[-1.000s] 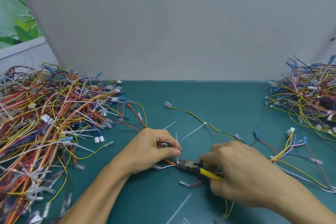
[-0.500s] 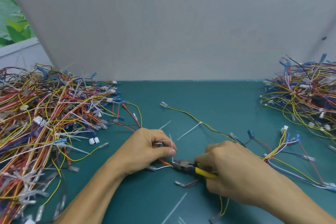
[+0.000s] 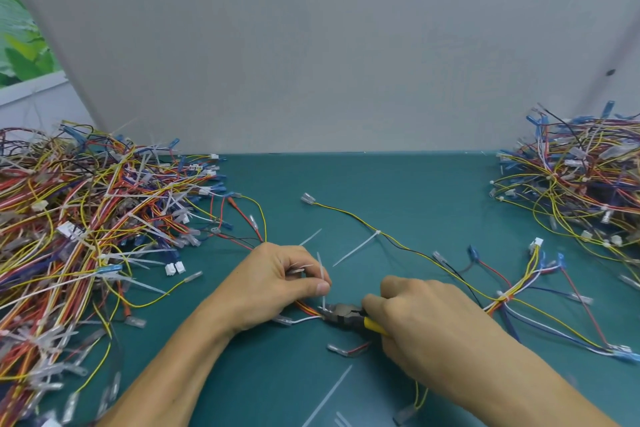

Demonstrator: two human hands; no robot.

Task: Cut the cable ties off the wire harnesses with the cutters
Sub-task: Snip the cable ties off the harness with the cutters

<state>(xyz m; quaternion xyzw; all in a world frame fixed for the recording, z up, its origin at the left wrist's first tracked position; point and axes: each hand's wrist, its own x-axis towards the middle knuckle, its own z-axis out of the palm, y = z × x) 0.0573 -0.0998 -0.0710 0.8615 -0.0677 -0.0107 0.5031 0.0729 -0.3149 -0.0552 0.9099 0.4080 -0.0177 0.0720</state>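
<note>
Two hands are seen low on the green mat (image 3: 381, 184), forearms entering from the bottom edge. One white cable tie (image 3: 322, 272) is pinched between thumb and curled fingers of the left hand (image 3: 273, 284), its tail standing nearly upright. One pair of cutters (image 3: 343, 315) is gripped by the right hand (image 3: 426, 329), fingers wrapped round the yellow handles, knuckles up. The dark nose is pointed left and is laid against the base of the pinched tie, where the orange and red wires of one wire harness (image 3: 408, 248) are bound; whether the blades are closed cannot be told. This harness is spread across the mat towards the right. Two heaps of harnesses are counted: a left pile (image 3: 79, 229) and a right pile (image 3: 581, 184). Two loose tie strips (image 3: 327, 395) are seen on the mat.
</note>
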